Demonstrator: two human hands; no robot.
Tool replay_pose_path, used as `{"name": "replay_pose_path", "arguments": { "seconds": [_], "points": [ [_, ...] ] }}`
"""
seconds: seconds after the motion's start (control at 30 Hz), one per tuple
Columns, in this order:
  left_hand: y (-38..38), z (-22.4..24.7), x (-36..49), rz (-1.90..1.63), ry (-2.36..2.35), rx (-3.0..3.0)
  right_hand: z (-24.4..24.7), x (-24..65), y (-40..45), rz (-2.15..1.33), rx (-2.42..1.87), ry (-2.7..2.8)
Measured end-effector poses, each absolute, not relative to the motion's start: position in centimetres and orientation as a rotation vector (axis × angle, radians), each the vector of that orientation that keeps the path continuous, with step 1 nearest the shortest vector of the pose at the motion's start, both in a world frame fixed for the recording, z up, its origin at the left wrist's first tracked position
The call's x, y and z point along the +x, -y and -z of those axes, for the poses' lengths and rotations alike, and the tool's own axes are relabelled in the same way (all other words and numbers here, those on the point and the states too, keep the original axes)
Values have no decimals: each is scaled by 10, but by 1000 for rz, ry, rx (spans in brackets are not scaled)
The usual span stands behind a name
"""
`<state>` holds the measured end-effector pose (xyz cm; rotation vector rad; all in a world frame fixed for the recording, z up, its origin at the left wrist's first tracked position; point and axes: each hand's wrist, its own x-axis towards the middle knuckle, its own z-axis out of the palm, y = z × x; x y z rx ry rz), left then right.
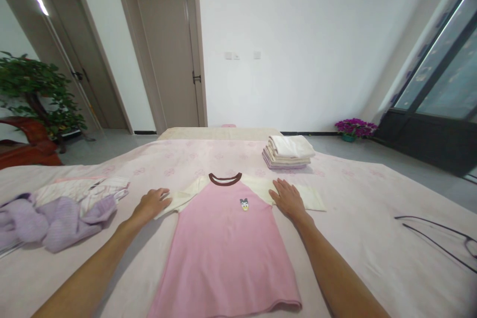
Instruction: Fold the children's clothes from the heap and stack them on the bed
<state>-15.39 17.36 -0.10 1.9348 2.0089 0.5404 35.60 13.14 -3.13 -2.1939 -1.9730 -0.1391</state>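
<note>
A pink T-shirt [227,248] with cream sleeves and a dark brown neckband lies spread out, front up, with a small duck-face print on its chest. At the sleeve on the left side, my left hand [152,202] rests with fingers loosely bent and slightly apart, touching the cloth's edge. My right hand [286,198] lies flat across the other sleeve, palm down, its fingers stretched forward. The outer end of that sleeve shows to the right of my hand. The shirt's lower left hem runs out of view at the bottom.
A folded stack of clothes [288,151] stands behind the shirt, to the right. Crumpled lilac and white clothes [63,213] lie at the left. Glasses [443,236] rest near the right edge. Everything lies on a pale pink flowered cloth [357,238].
</note>
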Motion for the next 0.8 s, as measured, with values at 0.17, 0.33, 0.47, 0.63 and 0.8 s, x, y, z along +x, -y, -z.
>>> {"name": "replay_pose_path", "arguments": {
  "seconds": [0.17,0.33,0.47,0.63,0.8],
  "points": [
    [-167,-12,-150,-585,-1802,1914,34,358,-132,154,-2188,1975],
    [-167,-36,-175,-1049,-1514,1443,38,360,-133,199,-2163,1969],
    [-180,-38,-202,-1025,-1702,1659,37,359,-133,187,-2164,1959],
    [-192,-32,-221,-555,-1829,2031,33,358,-132,169,-2164,1968],
    [-179,-51,-223,-532,-1630,1994,31,358,-133,160,-2177,1968]
  ]
}}
